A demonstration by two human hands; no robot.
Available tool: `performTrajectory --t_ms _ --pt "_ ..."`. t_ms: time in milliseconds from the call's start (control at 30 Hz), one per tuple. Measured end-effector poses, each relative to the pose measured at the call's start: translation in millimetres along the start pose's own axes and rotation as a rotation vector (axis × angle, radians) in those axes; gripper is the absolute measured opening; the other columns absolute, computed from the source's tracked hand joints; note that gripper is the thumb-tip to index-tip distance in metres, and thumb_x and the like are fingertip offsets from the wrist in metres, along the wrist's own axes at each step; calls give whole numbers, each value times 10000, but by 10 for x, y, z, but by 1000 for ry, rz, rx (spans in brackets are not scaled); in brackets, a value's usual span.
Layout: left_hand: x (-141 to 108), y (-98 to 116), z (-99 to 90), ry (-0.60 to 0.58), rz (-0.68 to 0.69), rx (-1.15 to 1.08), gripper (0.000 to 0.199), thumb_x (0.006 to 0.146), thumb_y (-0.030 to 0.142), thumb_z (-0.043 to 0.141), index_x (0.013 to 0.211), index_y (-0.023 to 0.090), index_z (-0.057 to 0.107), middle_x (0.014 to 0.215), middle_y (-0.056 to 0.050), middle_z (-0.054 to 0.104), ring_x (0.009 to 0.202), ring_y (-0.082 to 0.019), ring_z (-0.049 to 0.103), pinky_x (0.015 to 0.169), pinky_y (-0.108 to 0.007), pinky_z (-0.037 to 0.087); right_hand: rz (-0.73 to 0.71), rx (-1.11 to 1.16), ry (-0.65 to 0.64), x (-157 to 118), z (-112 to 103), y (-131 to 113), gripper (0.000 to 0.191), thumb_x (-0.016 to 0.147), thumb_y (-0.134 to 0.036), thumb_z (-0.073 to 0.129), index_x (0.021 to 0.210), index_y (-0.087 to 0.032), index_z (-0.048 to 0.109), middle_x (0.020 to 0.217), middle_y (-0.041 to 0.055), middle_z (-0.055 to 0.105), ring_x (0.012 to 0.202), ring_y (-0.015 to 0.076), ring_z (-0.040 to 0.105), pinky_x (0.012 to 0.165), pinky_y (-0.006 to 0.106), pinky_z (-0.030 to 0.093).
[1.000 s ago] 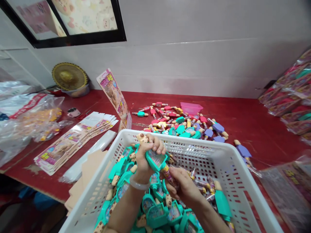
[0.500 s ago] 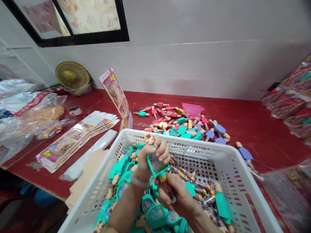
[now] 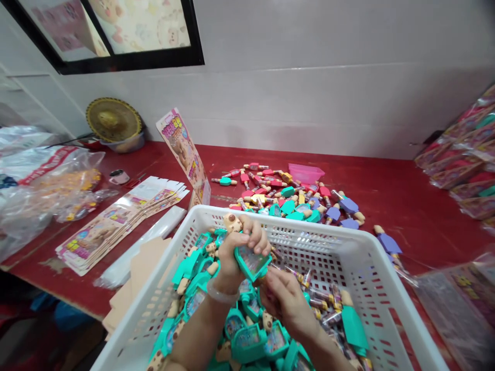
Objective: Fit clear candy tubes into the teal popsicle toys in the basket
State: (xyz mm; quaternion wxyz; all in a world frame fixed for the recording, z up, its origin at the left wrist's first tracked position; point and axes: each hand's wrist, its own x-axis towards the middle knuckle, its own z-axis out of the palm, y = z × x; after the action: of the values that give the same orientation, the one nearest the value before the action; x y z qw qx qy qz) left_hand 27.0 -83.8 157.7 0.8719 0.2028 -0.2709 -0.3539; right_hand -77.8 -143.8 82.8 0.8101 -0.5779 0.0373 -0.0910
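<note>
My left hand (image 3: 247, 245) is wrapped around a teal toy (image 3: 252, 264) with a clear picture window, and its spotted tan animal head (image 3: 232, 222) sticks out above my fingers. My right hand (image 3: 284, 296) is closed at the toy's lower end, where a sliver of yellow shows. The tube part there is hidden behind my fingers. Both hands are over a white plastic basket (image 3: 328, 234). Similar teal toys (image 3: 249, 342) fill its left and middle. Clear tubes with yellow collars (image 3: 323, 298) lie on its right side.
Behind the basket, red, yellow, teal and purple toys (image 3: 288, 191) lie heaped on the red table (image 3: 402, 201) near a pink tray (image 3: 305, 172). Printed cards (image 3: 116, 221), one standing card (image 3: 184, 149) and plastic bags (image 3: 42, 190) are at left. Packaged toys (image 3: 464, 154) are stacked at right.
My right hand has turned and moved up against the toy's lower end, so the dark tube that stuck out is now out of sight. My left hand has barely shifted.
</note>
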Motion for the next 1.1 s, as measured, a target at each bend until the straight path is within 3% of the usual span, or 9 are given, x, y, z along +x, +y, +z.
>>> performTrajectory --t_ms 100,167,267,333,467,567,733,933,1100 --pt "6 54 -38 -26 -24 -31 219 690 211 597 676 180 381 560 46 292 491 -89 336 506 -229 350 203 314 -252 59 -12 -19 605 911 -723 392 813 -159 588 366 -100 305 282 75 171 322 212 172" --pt "31 59 -76 35 1 -1 206 709 205 597 683 179 394 573 41 313 513 -95 362 530 -235 371 164 171 -173 89 -39 -68 578 930 -680 415 840 -145 614 399 -65 405 299 83 255 337 212 216" --pt "67 25 -104 191 114 68 177 740 158 589 698 175 418 612 31 367 573 -103 416 592 -245 409 -172 -357 199 80 -69 -134 385 896 -527 616 976 -153 660 727 47 657 610 155 575 551 241 434" --pt "70 0 -93 237 155 67 177 742 140 588 699 173 419 622 30 375 580 -100 416 597 -239 407 -348 -580 352 55 -71 -134 352 862 -470 678 1042 -169 663 875 71 677 796 204 613 698 279 463" --pt "37 0 -53 117 80 6 190 718 176 602 697 175 413 594 37 336 539 -94 369 550 -229 369 -72 -214 90 56 -62 -75 449 959 -564 470 840 -158 621 488 -37 455 396 107 372 401 228 289" --pt "34 13 -68 122 74 -9 195 724 180 598 693 174 406 594 38 332 541 -95 376 555 -231 376 80 8 -94 92 -99 -79 534 980 -599 360 839 -147 607 406 -70 368 318 89 255 343 220 205" --pt "82 -33 -129 285 196 29 188 747 151 597 704 175 416 629 34 373 586 -99 424 612 -241 413 -331 -566 319 55 -236 -147 380 826 -420 734 1108 -186 633 909 55 668 806 187 606 732 276 475" --pt "78 -63 -126 294 205 15 190 741 178 610 702 178 424 630 38 351 577 -97 415 606 -243 411 19 -225 74 47 -336 -129 471 952 -601 476 789 -174 592 450 -47 444 378 103 360 382 222 256" --pt "89 -11 -134 365 291 5 247 721 165 640 676 173 397 647 38 370 608 -95 441 643 -246 438 -232 -548 277 10 -403 -245 438 820 -467 745 1149 -211 612 876 29 643 670 151 537 590 249 430"
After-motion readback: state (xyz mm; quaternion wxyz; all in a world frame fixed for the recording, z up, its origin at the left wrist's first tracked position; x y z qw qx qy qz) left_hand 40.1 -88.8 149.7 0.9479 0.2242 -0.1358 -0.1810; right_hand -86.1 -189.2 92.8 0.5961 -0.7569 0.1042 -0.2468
